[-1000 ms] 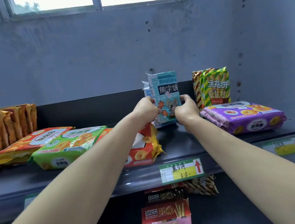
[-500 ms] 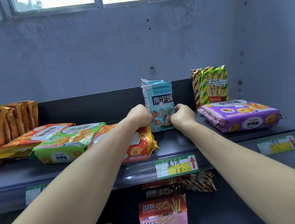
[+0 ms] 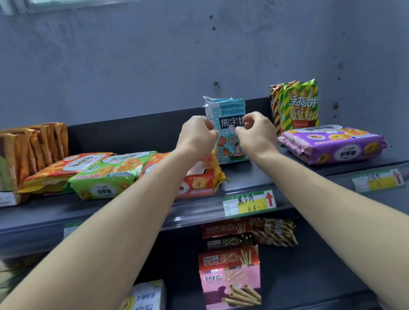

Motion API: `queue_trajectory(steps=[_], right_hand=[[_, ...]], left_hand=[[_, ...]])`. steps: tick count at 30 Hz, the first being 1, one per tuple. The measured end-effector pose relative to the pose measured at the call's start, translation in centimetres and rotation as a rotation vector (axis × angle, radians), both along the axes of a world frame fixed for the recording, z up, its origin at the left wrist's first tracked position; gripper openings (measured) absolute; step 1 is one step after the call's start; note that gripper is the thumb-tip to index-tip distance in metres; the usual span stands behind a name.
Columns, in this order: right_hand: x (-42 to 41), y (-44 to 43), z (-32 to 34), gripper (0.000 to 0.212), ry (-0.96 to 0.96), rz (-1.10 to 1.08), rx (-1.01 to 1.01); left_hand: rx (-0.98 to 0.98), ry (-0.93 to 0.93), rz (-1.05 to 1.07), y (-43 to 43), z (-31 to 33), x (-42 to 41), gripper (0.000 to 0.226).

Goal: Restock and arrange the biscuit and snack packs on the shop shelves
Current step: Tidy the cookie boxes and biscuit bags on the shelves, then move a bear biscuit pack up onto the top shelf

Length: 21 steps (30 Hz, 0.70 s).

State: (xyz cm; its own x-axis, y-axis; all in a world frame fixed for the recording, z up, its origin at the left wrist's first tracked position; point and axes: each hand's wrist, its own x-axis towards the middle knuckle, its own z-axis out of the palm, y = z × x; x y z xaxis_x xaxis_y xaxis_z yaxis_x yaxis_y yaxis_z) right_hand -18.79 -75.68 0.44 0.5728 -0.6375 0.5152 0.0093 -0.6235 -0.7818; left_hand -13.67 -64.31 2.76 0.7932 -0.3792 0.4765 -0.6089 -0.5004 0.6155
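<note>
Steadying blue bear-biscuit pack point(image 3: 231, 138) upright on top shelf point(image 3: 261, 174); our left hand point(image 3: 197, 137) and right hand point(image 3: 255, 133) pinched its front edges lightly, fingers curled, so label faced shoppers.

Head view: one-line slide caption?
Both bare hands at upright blue mouse-print biscuit pack on dark top shelf.

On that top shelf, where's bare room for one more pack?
Bare patches on the top shelf: between the blue bear pack and the purple pack, and the front strip ahead of the blue pack, beside the red pack. A deep gap lies behind the flat packs, beside the orange upright packs. The left half's front is crowded.
</note>
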Motion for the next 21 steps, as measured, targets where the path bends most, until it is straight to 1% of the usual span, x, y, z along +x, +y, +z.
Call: queue_trajectory(steps=[3,7,11,14,16,18,21], right_hand=[[-2.0,2.4,0.0,0.023,-0.045,0.087,0.015],[-5.1,5.9,-1.1,0.018,-0.075,0.13,-0.005],[-9.0,10.7,-2.8,0.006,-0.143,0.224,0.0],[-11.6,15.0,-4.6,0.006,-0.129,0.256,-0.037],[-12.6,17.7,-6.1,0.005,-0.075,0.293,-0.042],[-12.7,20.2,-7.9,0.006,-0.004,0.323,-0.02],[-11.9,23.4,-10.5,0.01,0.111,0.356,0.023]], left_hand=[[-0.046,-0.054,-0.057,1.8,0.1,-1.9,0.019],[-0.122,-0.096,-0.146,5.4,-0.8,-5.3,0.017],[-0.12,-0.083,-0.253,10.5,-2.2,-9.1,0.014],[-0.065,-0.023,-0.328,15.3,-3.5,-11.0,0.015],[0.033,0.03,-0.32,18.7,-4.7,-11.5,0.016],[0.106,0.14,-0.302,22.0,-6.4,-11.4,0.016],[0.146,0.305,-0.211,26.5,-9.4,-10.1,0.016]])
